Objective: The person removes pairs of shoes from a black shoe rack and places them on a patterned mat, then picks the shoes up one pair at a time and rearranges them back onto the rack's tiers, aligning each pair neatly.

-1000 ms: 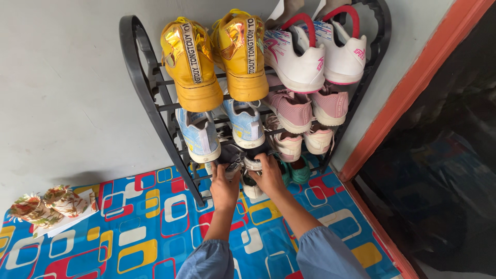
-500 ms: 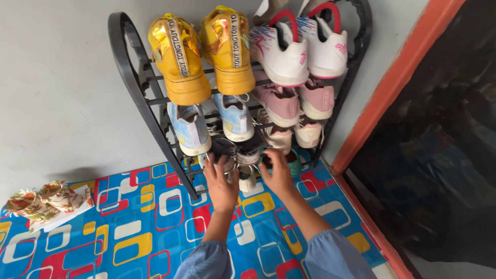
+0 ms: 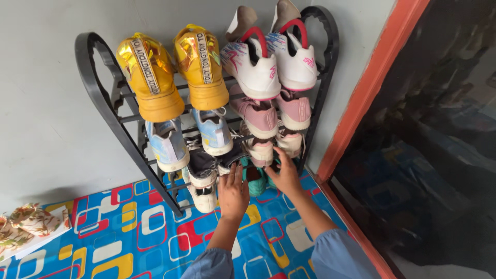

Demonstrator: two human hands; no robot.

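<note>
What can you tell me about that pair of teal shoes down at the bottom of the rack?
The teal shoes sit on the lowest tier of the black shoe rack, right of a black-and-white pair, and are mostly hidden. Only teal heel parts show between the two hands. The left hand rests at their left edge and the right hand at their right; whether either grips them cannot be told.

The black shoe rack (image 3: 103, 103) is packed tier by tier: yellow sneakers (image 3: 175, 77) and white sneakers (image 3: 274, 62) fill the top, pale blue shoes (image 3: 186, 139) and pink shoes (image 3: 274, 111) crowd beneath. Both hands, left hand (image 3: 233, 191) and right hand (image 3: 284, 173), squeeze into the bottom tier among a black-and-white shoe (image 3: 202, 178) and teal shoes (image 3: 256, 178). The patterned floor mat (image 3: 113, 237) in front lies open; the wall (image 3: 41, 103) closes behind.
</note>
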